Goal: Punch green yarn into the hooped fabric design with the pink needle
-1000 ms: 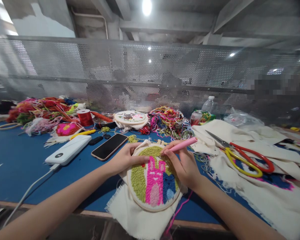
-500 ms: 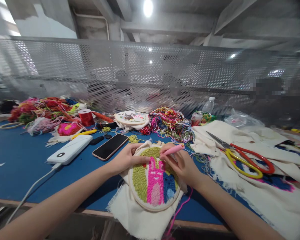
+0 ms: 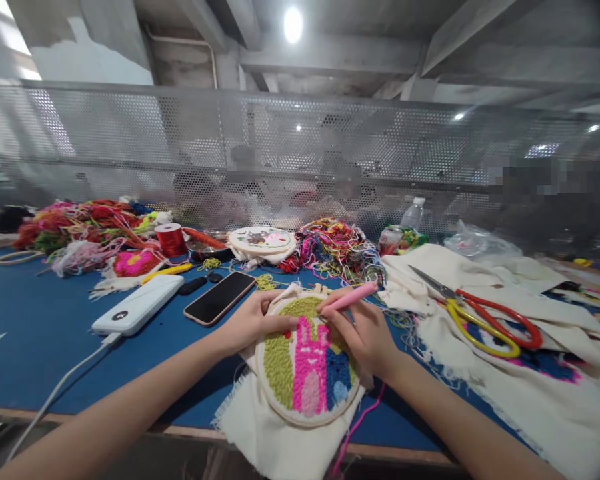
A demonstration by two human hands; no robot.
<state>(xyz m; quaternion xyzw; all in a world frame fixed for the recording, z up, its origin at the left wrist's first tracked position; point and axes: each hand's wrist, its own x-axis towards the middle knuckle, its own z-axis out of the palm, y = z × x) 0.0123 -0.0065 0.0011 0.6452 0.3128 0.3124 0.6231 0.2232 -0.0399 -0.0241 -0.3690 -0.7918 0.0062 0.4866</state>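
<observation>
A round embroidery hoop (image 3: 266,393) with cream cloth shows a pink rabbit on olive green, with a blue patch at its right. My left hand (image 3: 257,322) grips the hoop's upper left rim, thumb lying on the stitched face. In my right hand (image 3: 363,330) is a pink punch needle pen (image 3: 353,297), slanting up to the right, its lower end at the top of the design near the rabbit's ears. The tip is hidden by my fingers. Pink yarn (image 3: 363,420) trails below the hoop's right side.
Left of the hoop lie a phone (image 3: 220,298) and a white power bank (image 3: 139,305) with a cable. Yarn piles (image 3: 337,247), a red spool (image 3: 171,240) and another hoop (image 3: 261,239) sit behind. Scissors (image 3: 490,320) rest on cream cloth (image 3: 555,413) at right.
The pen has tilted lower, its upper end shifting slightly right, and my right hand has moved slightly. My left hand still holds the hoop. The whole view has shifted a little.
</observation>
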